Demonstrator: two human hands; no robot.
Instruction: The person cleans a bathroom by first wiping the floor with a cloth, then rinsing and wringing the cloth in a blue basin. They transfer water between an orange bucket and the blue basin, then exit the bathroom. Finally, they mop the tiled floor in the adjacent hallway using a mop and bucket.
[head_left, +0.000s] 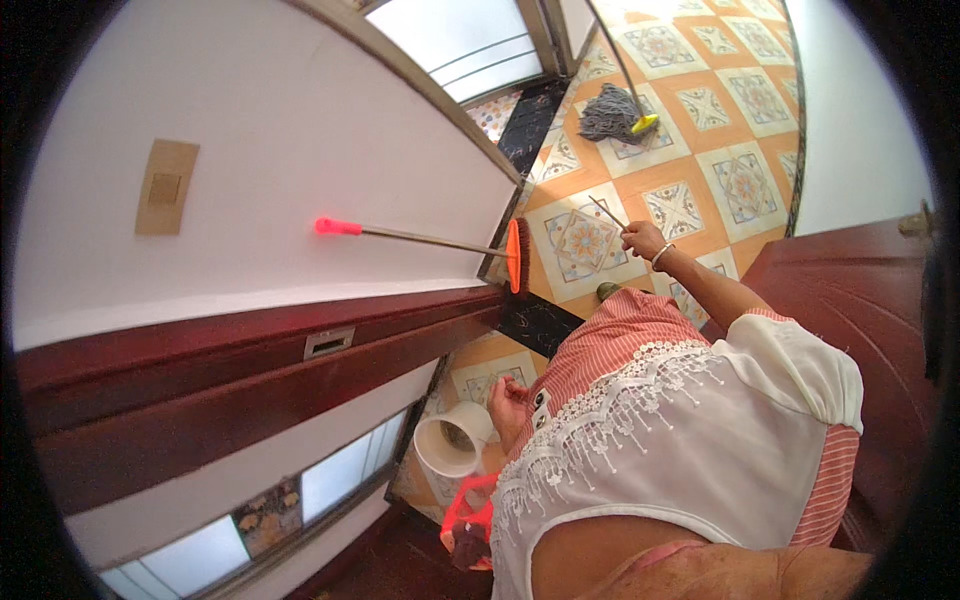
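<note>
In the head view, my right hand (643, 240), with a light band at the wrist, is closed around one end of a short thin stick (609, 214). Low at my left side, my left hand (509, 409) has its fingers curled; whether it holds anything is not clear. A white bucket (450, 440) stands beside it on the tiles, with something dark inside. Close to the bucket is a red plastic basket (469, 510) with a dark brownish thing at it. A broom (435, 241) with a pink grip and orange head leans at the white wall, its dark bristles by the floor.
Further ahead, a grey string mop (611, 116) with a yellow clamp rests on the patterned tiles (589, 244). A dark red door (847, 300) stands at the right, and a dark red door frame (262, 349) runs along the left. A black threshold (536, 322) crosses the floor.
</note>
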